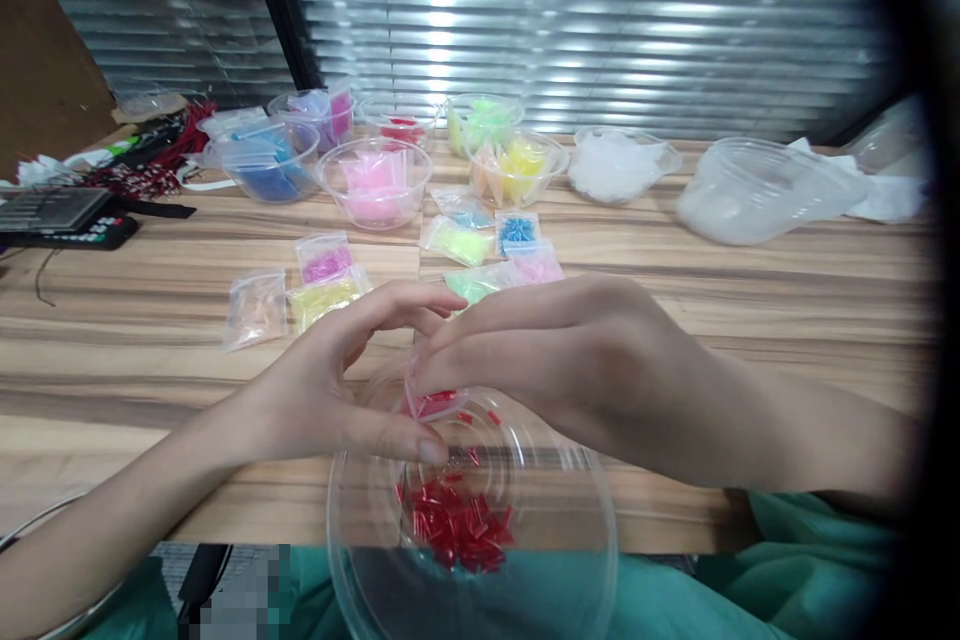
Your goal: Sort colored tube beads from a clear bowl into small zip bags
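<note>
Nearest, a big clear bowl sits across the front edge of the worktop, its near part out over green cloth, close enough, I'd judge, that both hands can work above it without stretching. Loose red pieces are heaped in its near half, with a few strays farther up. Over the far rim is a small clear bag with more red pieces inside, probably kept there so that anything slipping out drops into the bowl. The right hand reaches in with its fingers together at the bag; whether they pinch it I can't tell, as the tips are partly hidden. The left hand curves round the left side, thumb well apart from its fingers, perhaps as a guard. Beyond them, left of the middle, lie filled bags of orange, magenta and yellow, with a blue one farther off in the centre. Farthest, bowls of pink, blue and green stand before the blinds, seemingly sorted by colour.
</note>
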`<action>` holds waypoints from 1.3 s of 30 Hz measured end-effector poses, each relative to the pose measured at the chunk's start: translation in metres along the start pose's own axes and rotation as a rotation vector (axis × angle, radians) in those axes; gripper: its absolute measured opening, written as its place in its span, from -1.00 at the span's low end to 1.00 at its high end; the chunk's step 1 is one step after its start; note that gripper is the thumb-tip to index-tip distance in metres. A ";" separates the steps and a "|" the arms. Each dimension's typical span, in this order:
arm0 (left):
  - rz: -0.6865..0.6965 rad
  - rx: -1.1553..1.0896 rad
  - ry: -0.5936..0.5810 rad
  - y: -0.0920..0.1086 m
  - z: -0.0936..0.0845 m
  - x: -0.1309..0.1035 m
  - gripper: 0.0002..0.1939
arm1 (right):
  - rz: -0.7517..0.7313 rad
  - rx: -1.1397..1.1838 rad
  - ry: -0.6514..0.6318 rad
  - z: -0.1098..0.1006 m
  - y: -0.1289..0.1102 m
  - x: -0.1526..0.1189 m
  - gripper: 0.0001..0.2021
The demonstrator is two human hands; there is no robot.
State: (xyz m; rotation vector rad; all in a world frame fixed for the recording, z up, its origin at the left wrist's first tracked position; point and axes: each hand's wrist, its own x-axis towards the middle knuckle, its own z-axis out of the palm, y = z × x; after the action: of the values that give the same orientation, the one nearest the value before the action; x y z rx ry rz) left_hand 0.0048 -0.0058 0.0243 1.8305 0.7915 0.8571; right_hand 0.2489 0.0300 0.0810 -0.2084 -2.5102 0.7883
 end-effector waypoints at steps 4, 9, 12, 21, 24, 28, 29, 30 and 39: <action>-0.004 0.018 0.010 0.002 0.000 -0.001 -0.14 | -0.008 -0.007 -0.040 -0.001 0.000 0.001 -0.88; -0.030 0.079 0.019 0.005 0.000 -0.001 -0.19 | -0.024 0.013 -0.086 -0.004 0.000 0.002 -0.83; -0.024 0.094 0.027 0.004 0.001 -0.002 -0.18 | 0.000 0.007 -0.023 -0.002 -0.001 0.001 -0.84; 0.012 0.096 0.030 0.000 0.003 -0.003 -0.21 | -0.056 -0.135 0.007 0.000 0.002 0.005 -0.88; 0.029 0.042 0.014 -0.003 0.003 -0.003 -0.18 | -0.099 -0.098 -0.023 -0.001 0.003 0.004 -0.88; 0.052 0.013 0.019 -0.006 0.003 -0.003 -0.17 | -0.086 -0.116 -0.017 0.000 0.004 0.004 -0.86; 0.054 0.014 0.012 -0.006 0.002 -0.003 -0.18 | -0.077 -0.136 -0.006 0.001 0.003 0.003 -0.86; 0.053 0.016 0.005 -0.005 0.002 -0.002 -0.20 | -0.074 -0.152 0.005 0.002 0.003 0.003 -0.86; -0.004 0.017 0.007 -0.002 0.000 -0.003 -0.16 | -0.053 -0.098 -0.037 0.004 0.001 0.001 -0.84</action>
State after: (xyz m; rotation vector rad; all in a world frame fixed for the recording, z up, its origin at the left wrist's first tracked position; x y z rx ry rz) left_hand 0.0031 -0.0076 0.0218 1.8415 0.8093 0.8571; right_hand 0.2462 0.0287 0.0782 -0.1609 -2.5804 0.6539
